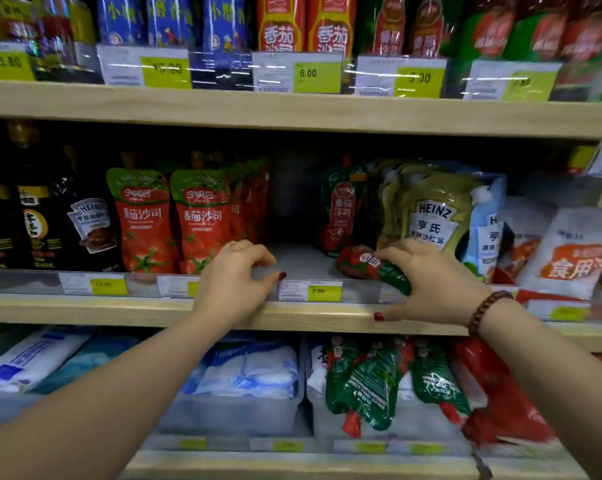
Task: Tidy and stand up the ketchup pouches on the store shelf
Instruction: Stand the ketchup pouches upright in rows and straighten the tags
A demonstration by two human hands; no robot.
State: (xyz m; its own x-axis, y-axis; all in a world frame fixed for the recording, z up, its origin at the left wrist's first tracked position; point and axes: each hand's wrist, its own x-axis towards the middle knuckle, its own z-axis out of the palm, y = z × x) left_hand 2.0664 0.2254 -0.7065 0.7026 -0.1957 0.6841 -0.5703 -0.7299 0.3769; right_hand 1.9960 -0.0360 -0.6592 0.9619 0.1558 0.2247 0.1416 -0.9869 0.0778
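A red and green ketchup pouch (360, 263) lies flat on the middle shelf (299, 259), and my right hand (431, 282) is closed around its near end. Behind it another ketchup pouch (341, 213) stands upright. My left hand (235, 275) rests on the shelf's front rail with curled fingers and holds nothing, just in front of a row of upright red tomato sauce pouches (202, 220). A bare gap of shelf lies between my two hands.
Green Heinz salad dressing pouches (431, 209) lean at the right of the gap. Dark sauce bottles (36, 230) stand at the left. A price tag reading 7.90 (310, 291) hangs on the rail. Several fallen ketchup pouches (372, 386) lie in a bin on the shelf below.
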